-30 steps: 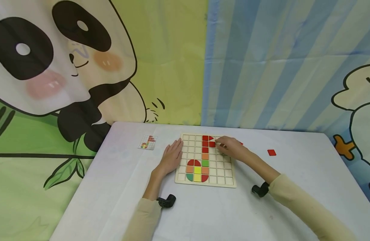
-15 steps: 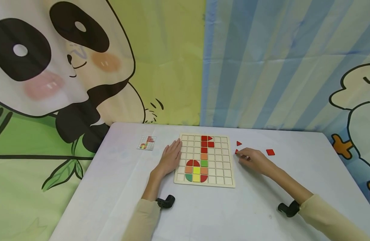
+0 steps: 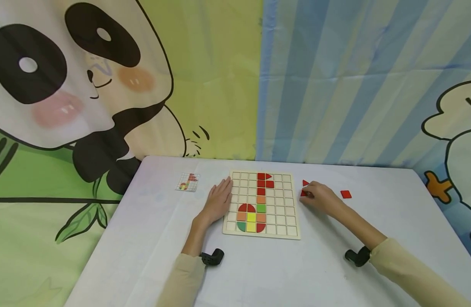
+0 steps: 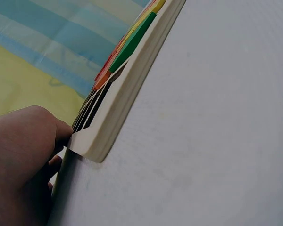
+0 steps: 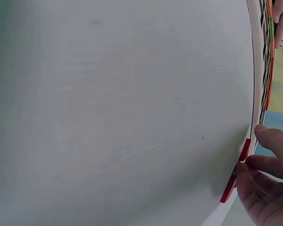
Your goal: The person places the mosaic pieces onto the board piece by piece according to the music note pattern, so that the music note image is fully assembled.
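Note:
A square wooden grid board lies on the table, with red, orange, green and yellow tiles set in some of its cells. Flat along the board's left edge rests my left hand, fingers straight; its thumb touches the board's corner in the left wrist view. Just right of the board, my right hand has its curled fingers and thumb around a small red triangle tile, partly hidden by the fingertips. Behind those fingers another red triangle lies on the table, partly covered.
A red square tile lies farther right on the white tablecloth. To the left of the board is a small printed pattern card. A panda-printed curtain hangs behind the table's back edge.
My right hand has moved from the board's upper right cells to the red triangle beside the board, its fingers closing around it. My left hand stays in place.

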A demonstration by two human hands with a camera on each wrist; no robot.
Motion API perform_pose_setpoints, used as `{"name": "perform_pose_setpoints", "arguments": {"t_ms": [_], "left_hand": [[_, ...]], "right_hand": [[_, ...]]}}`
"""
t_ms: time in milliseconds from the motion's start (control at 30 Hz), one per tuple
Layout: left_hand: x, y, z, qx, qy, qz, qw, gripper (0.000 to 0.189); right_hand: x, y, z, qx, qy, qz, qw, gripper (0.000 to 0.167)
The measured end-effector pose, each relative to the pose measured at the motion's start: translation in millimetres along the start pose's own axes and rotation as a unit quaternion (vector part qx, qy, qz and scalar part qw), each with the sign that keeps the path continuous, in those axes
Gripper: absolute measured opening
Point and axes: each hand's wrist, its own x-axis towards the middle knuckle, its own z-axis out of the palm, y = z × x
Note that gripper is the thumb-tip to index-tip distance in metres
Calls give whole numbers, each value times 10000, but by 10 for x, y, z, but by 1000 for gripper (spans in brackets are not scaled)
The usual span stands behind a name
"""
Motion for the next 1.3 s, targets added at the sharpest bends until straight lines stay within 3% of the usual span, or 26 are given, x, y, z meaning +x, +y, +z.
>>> {"name": "perform_pose_setpoints", "arguments": {"t_ms": [133, 300, 500, 633, 900, 1300], "left_hand": [[1, 3, 14, 35, -33, -14, 10000, 56], [2, 13, 4, 16, -43, 0, 10000, 56], [-5, 11, -15, 27, -39, -23, 10000, 56], [-7, 4, -11, -1, -37, -33, 10000, 56], [-8, -2, 19, -17, -51, -19, 10000, 56], [-6, 16, -12, -73, -2, 10, 10000, 56]], "right_hand": [[85, -5, 46, -270, -88, 275, 9992, 19], [126, -9, 50, -344, -78, 331, 9988, 19], [243, -81, 43, 290, 88, 76, 9995, 22], [373, -175, 56, 551, -21, -119, 9984, 22], [632, -248, 169, 515, -241, -473, 9973, 19], [722, -290, 154, 315, -353, -1083, 9930, 17]]}}
